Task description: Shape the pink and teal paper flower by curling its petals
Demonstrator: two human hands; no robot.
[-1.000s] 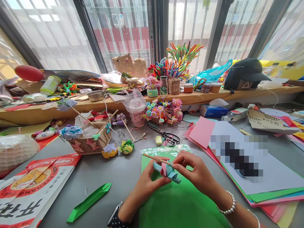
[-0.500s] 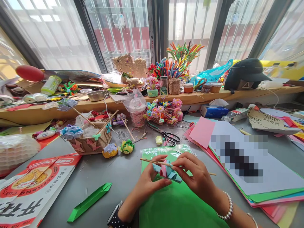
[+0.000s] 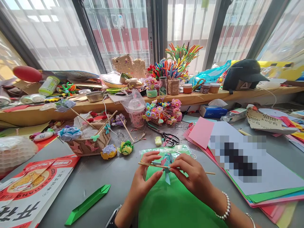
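Between both hands I hold a small folded paper flower (image 3: 166,162) of blue and pink paper, with a thin wooden stick (image 3: 149,164) run through it. My left hand (image 3: 142,180) pinches the flower's left side, fingers curled round it. My right hand (image 3: 191,177) grips the stick and flower from the right; the stick's far end (image 3: 210,173) pokes out beyond it. They hover over a green paper sheet (image 3: 175,202) on the grey table (image 3: 114,177).
A folded green paper strip (image 3: 88,203) lies front left. Scissors (image 3: 169,138), paper flowers (image 3: 125,147), a woven basket (image 3: 90,142) and a plastic cup (image 3: 137,112) stand behind. A stack of coloured paper (image 3: 249,171) fills the right. A red printed sheet (image 3: 33,190) lies left.
The stick has slid further through the flower to the right, its end now showing past my right hand. The flower has turned, so a blue point hangs down.
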